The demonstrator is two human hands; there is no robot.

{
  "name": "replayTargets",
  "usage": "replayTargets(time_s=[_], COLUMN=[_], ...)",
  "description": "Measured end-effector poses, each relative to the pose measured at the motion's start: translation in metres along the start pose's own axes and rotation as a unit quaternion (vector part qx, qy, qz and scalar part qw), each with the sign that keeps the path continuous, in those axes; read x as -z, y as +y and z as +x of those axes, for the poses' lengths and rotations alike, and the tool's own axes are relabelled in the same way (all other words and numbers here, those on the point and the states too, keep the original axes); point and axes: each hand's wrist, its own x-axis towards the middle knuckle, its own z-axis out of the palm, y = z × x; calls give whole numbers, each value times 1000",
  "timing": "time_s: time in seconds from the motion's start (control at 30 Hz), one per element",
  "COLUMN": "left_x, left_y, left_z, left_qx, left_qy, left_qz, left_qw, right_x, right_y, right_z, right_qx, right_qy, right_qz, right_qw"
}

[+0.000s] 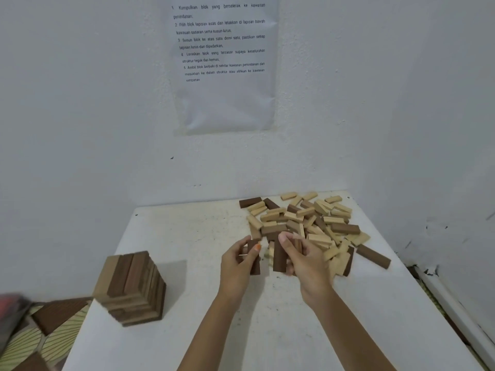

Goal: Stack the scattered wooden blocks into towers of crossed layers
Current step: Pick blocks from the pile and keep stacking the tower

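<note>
Near the pile (302, 223) on the surface (267, 330), the left hand (237, 266) pinches a dark block (254, 257), the right hand (308, 259) grips another block (279, 257). Likely light, stiff, smooth: hold the long sides. Tower (131, 287) stands well left.

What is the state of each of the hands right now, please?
Left hand: closed, holding a dark block.
Right hand: closed, holding an upright dark block; possibly more blocks behind it, which cannot be told.
</note>
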Motion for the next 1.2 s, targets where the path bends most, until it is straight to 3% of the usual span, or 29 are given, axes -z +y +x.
replayTargets(time_s=[0.17, 0.7, 0.8, 0.93, 1.1, 1.2], left_x=[6, 35, 35, 37, 46, 48], left_y=[-14, -44, -48, -48, -47, -48], left_z=[-38, -92, -94, -96, -98, -97], left_qx=[31, -3, -27, -17, -46, -62], left_qy=[-5, -2, 5, 13, -28, -61], left_qz=[41, 224, 260, 238, 214, 219], left_qw=[999, 975, 965, 971, 975, 972], right_x=[6, 7, 8, 11, 23, 28], right_y=[28, 66, 64, 57, 58, 70], right_z=[-29, -77, -77, -78, -83, -82], right_qx=[4, 65, 42, -17, 31, 104], right_qy=[10, 11, 0, 14, 13, 54], right_qz=[-58, -229, -240, -174, -216, -294], right_qw=[998, 971, 970, 985, 976, 949])
